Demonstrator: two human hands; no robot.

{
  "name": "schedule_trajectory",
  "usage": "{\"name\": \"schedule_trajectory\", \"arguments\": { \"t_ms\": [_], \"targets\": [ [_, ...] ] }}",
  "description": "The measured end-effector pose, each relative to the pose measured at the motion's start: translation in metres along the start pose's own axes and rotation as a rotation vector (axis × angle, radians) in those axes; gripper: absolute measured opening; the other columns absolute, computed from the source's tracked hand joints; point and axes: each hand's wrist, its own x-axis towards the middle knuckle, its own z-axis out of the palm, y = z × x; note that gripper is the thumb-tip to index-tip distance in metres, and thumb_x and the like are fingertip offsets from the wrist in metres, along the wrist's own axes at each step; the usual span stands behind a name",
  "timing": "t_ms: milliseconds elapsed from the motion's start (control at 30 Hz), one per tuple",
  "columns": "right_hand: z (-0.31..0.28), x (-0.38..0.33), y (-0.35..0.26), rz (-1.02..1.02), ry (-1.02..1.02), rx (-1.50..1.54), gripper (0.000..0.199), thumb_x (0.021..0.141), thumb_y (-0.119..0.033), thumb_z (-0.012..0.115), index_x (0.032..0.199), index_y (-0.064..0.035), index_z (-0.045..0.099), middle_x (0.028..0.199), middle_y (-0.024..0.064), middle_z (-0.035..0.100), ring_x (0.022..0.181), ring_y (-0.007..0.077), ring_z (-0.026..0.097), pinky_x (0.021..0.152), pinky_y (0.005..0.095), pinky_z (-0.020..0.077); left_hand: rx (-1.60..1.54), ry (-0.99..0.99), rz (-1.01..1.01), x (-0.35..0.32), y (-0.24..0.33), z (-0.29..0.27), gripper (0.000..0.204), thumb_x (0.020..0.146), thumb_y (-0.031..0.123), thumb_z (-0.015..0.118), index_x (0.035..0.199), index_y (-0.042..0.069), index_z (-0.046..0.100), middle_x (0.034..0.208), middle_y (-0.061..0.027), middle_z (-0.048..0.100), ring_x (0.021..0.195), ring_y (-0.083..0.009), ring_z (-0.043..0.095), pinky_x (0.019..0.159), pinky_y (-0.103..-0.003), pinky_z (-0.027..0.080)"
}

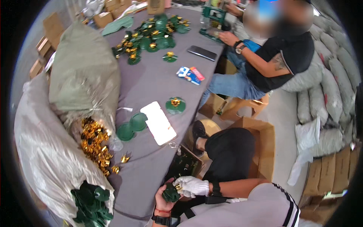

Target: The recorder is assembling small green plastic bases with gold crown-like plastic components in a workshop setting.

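My bare left hand [162,201] is wrapped round a dark green round plastic piece [171,193], close to the table's front edge. A white glove covers my right hand [193,187]. Its fingers pinch a small gold piece [178,187] against the top of the green one. On the table, a green disc with a gold flower-like centre [176,105] lies near a bright white phone-like slab [159,125]. Beside the slab are two plain green discs [126,131]. Loose gold pieces [124,158] have spilled from an open sack.
Left of the table stand a greenish sack [85,64] of gold pieces and a white sack [47,128] with green pieces. A pile of green-gold discs [155,36] lies at the far end. At the right, a co-worker [272,56] handles a green press [212,20]. A cardboard box [264,147] stands below.
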Motion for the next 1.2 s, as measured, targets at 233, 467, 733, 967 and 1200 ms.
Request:
{"name": "schedule_trajectory", "arguments": {
  "t_ms": [233,467,733,967,1200],
  "targets": [
    [0.001,-0.007,-0.014,-0.751,0.144,-1.367,0.022,0.089,-0.009,0.054,0.109,-0.0112,0.062,0.104,0.013,0.068,0.092,0.0323,0.067,0.077,0.041,0.0549,-0.008,0.062,-0.196,0.0,0.009,0.006,0.048,0.094,0.037,0.048,0.13,0.006,0.055,0.12,-0.0123,0.064,0.104,-0.0287,0.062,0.076,-0.043,0.056],
    [0.02,-0.01,-0.022,0.035,0.241,-0.501,0.016,0.096,-0.018,0.054,0.108,-0.0084,0.058,0.07,0.0056,0.06,0.045,0.0173,0.055,0.038,0.0294,0.0411,0.65,0.151,0.436,0.006,-0.022,0.013,0.048,0.094,0.026,0.054,0.133,0.001,0.044,0.133,-0.0121,0.048,0.126,-0.0216,0.044,0.108,-0.035,0.032],
    [0.051,-0.014,-0.062,-0.257,0.596,-0.722,0.038,0.099,-0.02,0.055,0.133,-0.0054,0.049,0.076,-0.0005,0.053,0.058,0.0048,0.048,0.047,0.0211,0.044,-0.295,0.165,0.218,0.035,-0.039,-0.052,0.053,0.101,0.044,0.042,0.138,0.006,0.044,0.139,-0.0105,0.05,0.122,-0.0277,0.052,0.097,-0.05,0.047],
    [0.128,0.032,-0.131,-0.926,0.309,-1.393,0.041,0.093,-0.017,0.064,0.129,-0.0005,0.055,0.083,0.0152,0.064,0.074,0.0252,0.064,0.065,0.0374,0.0532,-0.511,0.18,0.191,0.037,-0.067,-0.109,0.04,0.096,0.04,0.057,0.12,0.008,0.054,0.108,-0.0124,0.059,0.09,-0.0251,0.061,0.067,-0.045,0.051],
    [0.161,0.116,-0.12,-0.942,0.556,-1.954,0.035,0.088,-0.032,0.067,0.103,-0.0011,0.063,0.095,0.0147,0.067,0.085,0.0354,0.065,0.074,0.0437,0.0522,0.181,0.154,0.097,-0.011,-0.029,-0.044,0.047,0.099,0.045,0.048,0.13,0.01,0.055,0.119,-0.0058,0.063,0.107,-0.0222,0.063,0.07,-0.031,0.05]
  ]
}}
